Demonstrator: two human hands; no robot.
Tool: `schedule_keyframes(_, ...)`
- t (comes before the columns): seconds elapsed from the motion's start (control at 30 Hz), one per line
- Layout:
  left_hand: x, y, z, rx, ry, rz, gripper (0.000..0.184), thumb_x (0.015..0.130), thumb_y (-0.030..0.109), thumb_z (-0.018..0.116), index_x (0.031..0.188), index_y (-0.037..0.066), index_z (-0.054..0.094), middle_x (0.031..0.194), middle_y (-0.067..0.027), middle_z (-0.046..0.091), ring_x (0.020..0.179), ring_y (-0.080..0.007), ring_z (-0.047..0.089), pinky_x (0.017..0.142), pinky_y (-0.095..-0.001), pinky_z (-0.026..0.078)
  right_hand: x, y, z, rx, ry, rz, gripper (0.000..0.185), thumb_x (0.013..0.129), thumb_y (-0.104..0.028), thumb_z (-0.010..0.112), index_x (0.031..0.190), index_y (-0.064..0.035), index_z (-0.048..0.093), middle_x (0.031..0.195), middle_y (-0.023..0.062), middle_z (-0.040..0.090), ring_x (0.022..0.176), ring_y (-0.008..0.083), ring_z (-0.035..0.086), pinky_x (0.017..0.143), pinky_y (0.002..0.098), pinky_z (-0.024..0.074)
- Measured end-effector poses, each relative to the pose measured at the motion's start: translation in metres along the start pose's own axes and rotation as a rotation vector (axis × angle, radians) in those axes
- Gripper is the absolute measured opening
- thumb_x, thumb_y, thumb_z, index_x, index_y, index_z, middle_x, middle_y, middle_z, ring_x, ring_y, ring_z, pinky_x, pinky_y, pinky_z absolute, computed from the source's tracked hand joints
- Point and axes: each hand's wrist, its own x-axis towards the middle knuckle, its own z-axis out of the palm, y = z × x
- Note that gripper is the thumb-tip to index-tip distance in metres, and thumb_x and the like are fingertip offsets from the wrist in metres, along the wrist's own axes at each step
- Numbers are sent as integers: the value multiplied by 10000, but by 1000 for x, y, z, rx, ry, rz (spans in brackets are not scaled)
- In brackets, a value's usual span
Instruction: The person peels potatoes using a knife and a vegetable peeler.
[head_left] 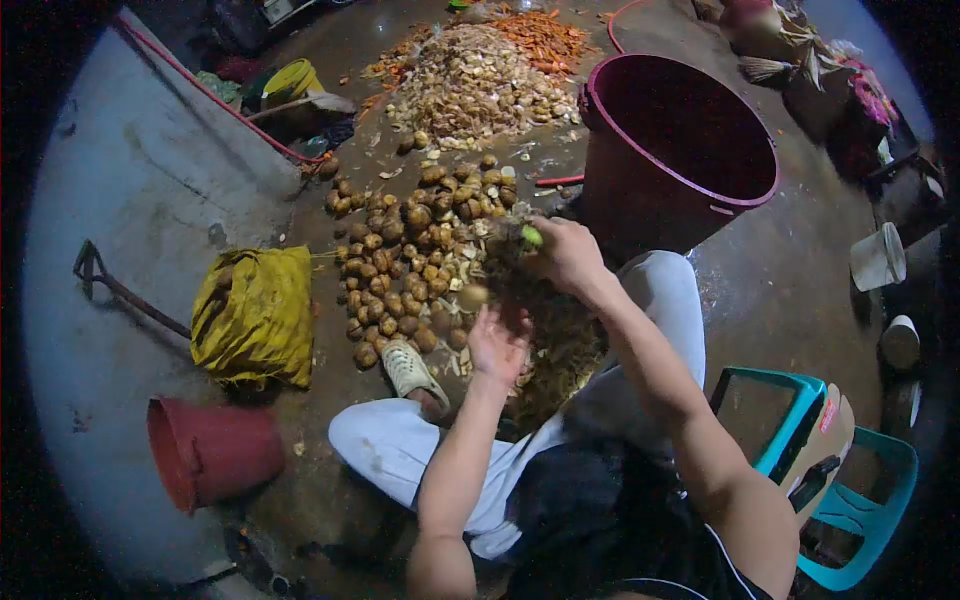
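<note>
- Left hand (pixel 498 345): palm up, fingers loosely spread and slightly curled; nothing seen resting on the palm. Fingertips blurred.
- Right hand (pixel 570 257): fingers closed around a small green object (pixel 531 236); only its bright green part shows, the rest is hidden by the hand or lost in blur. Type cannot be told.
- Pale potato (pixel 473 297): just beyond the left fingertips, smeared by motion. Contact with the hand, or with the heap behind, cannot be told.
- Beneath and between the hands, a heap of peelings (pixel 560 365) lies between the legs; its extent is partly covered by the forearms and right hand.
- Brown potatoes (pixel 395 270) spread over the floor (pixel 800 330), toward its left edge by the grey wall (pixel 120 180); near side meets a light shoe (pixel 408 368).
- Toward the floor's far edge: pale pieces (pixel 470 90), with orange pieces (pixel 545 38) beside and behind; individual shapes hard to resolve.
- Purple tub (pixel 635 195): upright beyond the right knee; interior dark, contents indeterminate.
- Floor's left edge: yellow sack (pixel 253 315), contents mostly covered; red bucket (pixel 235 450), tilted, inside shadowed.
- Near right corner: teal chair (pixel 870 510), partly behind cardboard (pixel 825 450).
</note>
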Motion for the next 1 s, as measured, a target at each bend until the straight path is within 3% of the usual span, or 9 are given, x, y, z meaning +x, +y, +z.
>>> schedule_keyframes(0.13, 18, 29, 16, 90, 242, 82, 251, 928, 329, 531, 936, 89, 604, 820, -62, 608, 775, -204, 593, 724, -324, 499, 1, 24, -7, 227, 122, 78, 590, 611, -155, 823, 1149, -78, 592, 977, 199, 646, 882, 396, 625, 784, 419, 507)
schedule_keyframes(0.3, 65, 16, -141, 734, 328, 110, 155, 895, 225, 516, 787, 115, 525, 727, -21, 528, 681, -153, 529, 604, -272, 433, 2, 31, -22, 488, 78, -28, 505, 684, -62, 778, 1143, -14, 573, 956, 224, 649, 914, 333, 658, 785, 359, 494)
schedule_keyframes(0.37, 56, 5, -190, 956, 433, -29, 131, 893, 215, 538, 856, 89, 531, 781, -39, 548, 722, -164, 543, 628, -284, 440, 0, 24, -30, 565, 71, -36, 373, 766, -162, 777, 1031, -5, 567, 771, 46, 587, 721, 80, 468, 686, 273, 456)
schedule_keyframes(0.43, 43, 3, -222, 1224, 475, -209, 148, 891, 204, 560, 926, 62, 538, 835, -56, 569, 763, -175, 556, 653, -296, 447, 2, 36, -29, 500, 29, -30, 342, 770, -132, 744, 1020, 5, 554, 749, 95, 571, 704, 99, 469, 671, 285, 450)
schedule_keyframes(0.53, 48, 20, -254, 1640, 440, -346, 223, 887, 189, 593, 1029, 23, 548, 916, -82, 600, 824, -192, 577, 689, -314, 458, 7, 48, -25, 242, -43, -42, 449, 763, -107, 691, 1162, 11, 523, 888, 280, 607, 875, 456, 580, 706, 447, 483)
schedule_keyframes(0.63, 89, 52, -288, 1599, 579, -195, 321, 884, 174, 625, 1133, -16, 558, 996, -108, 630, 886, -209, 597, 726, -331, 468, 20, 35, -32, 167, -156, -27, 407, 761, -84, 657, 1129, 11, 512, 822, 285, 585, 827, 467, 566, 678, 481, 463)
schedule_keyframes(0.7, 139, 63, -341, 1008, 768, 191, 218, 904, 193, 609, 759, 45, 543, 567, -70, 516, 363, -172, 389, 377, -328, 392, 31, 26, -30, 180, -226, 45, 366, 745, -66, 640, 1079, 6, 508, 754, 277, 563, 775, 474, 556, 650, 501, 442)
schedule_keyframes(0.87, 224, 119, -389, 969, 1131, 165, 227, 861, 253, 652, 881, 94, 491, 657, -32, 481, 504, -155, 453, 426, -338, 332, 54, 19, -5, 106, -353, 74, 358, 726, -91, 653, 1047, -13, 514, 702, 256, 559, 723, 473, 552, 613, 505, 423)
schedule_keyframes(1.0, 244, 130, -338, 1027, 1397, 214, 346, 782, 261, 738, 1000, 85, 534, 773, -54, 530, 686, -197, 537, 626, -377, 471, 69, 19, 11, 38, -446, 114, 413, 721, -115, 668, 1092, -4, 526, 702, 253, 571, 706, 458, 569, 610, 497, 443)
